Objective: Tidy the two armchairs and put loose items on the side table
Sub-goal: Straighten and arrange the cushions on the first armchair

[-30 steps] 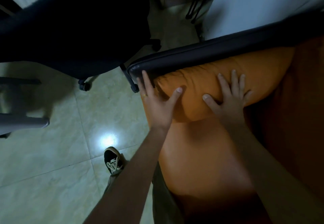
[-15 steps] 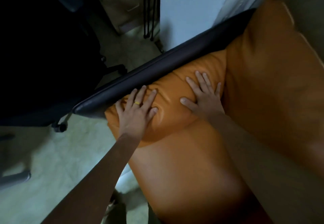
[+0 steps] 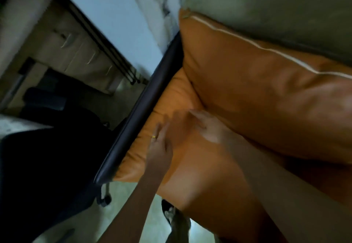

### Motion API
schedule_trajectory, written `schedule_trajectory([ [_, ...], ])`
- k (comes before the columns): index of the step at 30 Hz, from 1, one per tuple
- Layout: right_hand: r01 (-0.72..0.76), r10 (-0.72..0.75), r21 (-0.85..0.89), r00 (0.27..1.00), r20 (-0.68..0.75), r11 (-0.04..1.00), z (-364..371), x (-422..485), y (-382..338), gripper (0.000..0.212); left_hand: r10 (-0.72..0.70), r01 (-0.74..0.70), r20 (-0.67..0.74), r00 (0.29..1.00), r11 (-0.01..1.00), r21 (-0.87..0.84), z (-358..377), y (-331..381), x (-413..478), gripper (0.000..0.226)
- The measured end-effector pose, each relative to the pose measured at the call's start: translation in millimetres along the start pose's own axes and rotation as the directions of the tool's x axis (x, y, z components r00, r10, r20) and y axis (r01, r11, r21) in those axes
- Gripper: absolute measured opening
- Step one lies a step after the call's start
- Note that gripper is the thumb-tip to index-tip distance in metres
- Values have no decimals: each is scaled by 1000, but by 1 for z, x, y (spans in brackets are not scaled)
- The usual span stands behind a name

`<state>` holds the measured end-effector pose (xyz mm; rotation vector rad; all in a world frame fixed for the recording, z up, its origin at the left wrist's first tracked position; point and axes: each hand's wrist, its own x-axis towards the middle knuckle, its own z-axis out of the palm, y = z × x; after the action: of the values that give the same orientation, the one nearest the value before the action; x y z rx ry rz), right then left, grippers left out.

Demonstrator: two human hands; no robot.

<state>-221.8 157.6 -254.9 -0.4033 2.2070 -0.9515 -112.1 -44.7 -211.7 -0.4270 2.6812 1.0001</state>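
Observation:
An orange armchair fills the right of the head view, with a dark armrest bar (image 3: 137,117) along its left side. A small orange side cushion (image 3: 171,98) lies against that bar. A large back cushion (image 3: 266,98) with white piping leans behind. My left hand (image 3: 160,145), wearing a ring, rests flat on the side cushion with its fingers spread. My right hand (image 3: 205,126) lies open where the side cushion meets the seat (image 3: 205,181). Both hands are blurred and hold nothing.
A dark office chair (image 3: 47,157) on castors stands close to the left of the armrest. Behind it is a pale cabinet with drawers (image 3: 76,52) and a light blue wall. A shoe (image 3: 169,212) shows on the tiled floor below.
The view has swung right and tilted, bringing the back cushion into sight. Both hands have slid along the side cushion toward the chair's back and now sit closer together.

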Motion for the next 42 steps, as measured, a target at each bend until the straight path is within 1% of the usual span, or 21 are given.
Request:
schedule_trajectory([
  [2, -60, 66, 67, 994, -83, 996, -16, -31, 20, 61, 132, -132, 23, 991, 991, 15, 19, 30, 11, 61],
  [3, -77, 93, 116, 987, -134, 990, -22, -45, 28, 59, 159, -159, 30, 987, 987, -2, 29, 44, 16, 58],
  [5, -132, 169, 176, 962, -217, 976, -28, -74, 36, 51, 121, -116, 54, 991, 989, -93, 44, 71, 20, 49],
  [7, -210, 267, 218, 922, -280, 953, -26, -102, 44, 48, 59, -38, 153, 986, 990, -136, 54, 93, 23, 44],
  [8, -235, 310, 255, 898, -313, 938, -23, -117, 46, 48, 67, -44, 209, 976, 993, -111, 59, 101, 23, 43],
  [9, -250, 348, 299, 873, -342, 921, -20, -131, 47, 49, 104, -85, 250, 963, 993, -83, 63, 108, 20, 42],
  [11, -252, 405, 379, 818, -408, 891, -10, -158, 50, 49, 194, -175, 321, 927, 981, -88, 67, 117, 15, 42],
  [14, -281, 510, 467, 706, -491, 839, 7, -193, 56, 51, 317, -301, 408, 856, 948, -104, 76, 130, 9, 46],
  [16, -331, 581, 495, 618, -530, 804, 20, -217, 61, 54, 351, -339, 457, 817, 934, -111, 82, 139, 2, 49],
  [19, -424, 677, 528, 490, -549, 735, 39, -261, 71, 58, 371, -378, 531, 762, 920, -100, 99, 155, -14, 49],
  [21, -468, 716, 544, 405, -569, 696, 51, -294, 78, 59, 379, -414, 586, 716, 907, -80, 119, 165, -32, 51],
  [24, -521, 750, 561, 277, -601, 643, 78, -339, 93, 61, 448, -502, 615, 649, 859, -96, 153, 180, -66, 61],
  [26, -557, 783, 582, 226, -580, 592, 100, -367, 100, 66, 477, -551, 637, 606, 829, -97, 174, 184, -89, 65],
  [29, -626, 839, 591, 208, -503, 509, 142, -406, 100, 70, 506, -611, 689, 518, 783, -115, 198, 180, -126, 70],
  [31, -637, 850, 587, 227, -476, 499, 170, -424, 93, 67, 511, -635, 724, 464, 761, -130, 208, 177, -151, 71],
  [33, -608, 856, 612, 263, -446, 506, 194, -435, 85, 68, 506, -680, 751, 425, 726, -105, 215, 176, -175, 66],
  [35, -582, 860, 637, 279, -428, 506, 210, -441, 81, 71, 491, -709, 777, 394, 701, -83, 220, 174, -196, 61],
  [40, -463, 857, 722, 250, -450, 514, 220, -450, 75, 73, 462, -777, 822, 333, 629, -38, 236, 160, -224, 57],
  [42, -420, 854, 745, 221, -471, 519, 222, -450, 73, 73, 440, -802, 846, 302, 597, -25, 241, 154, -231, 55],
])
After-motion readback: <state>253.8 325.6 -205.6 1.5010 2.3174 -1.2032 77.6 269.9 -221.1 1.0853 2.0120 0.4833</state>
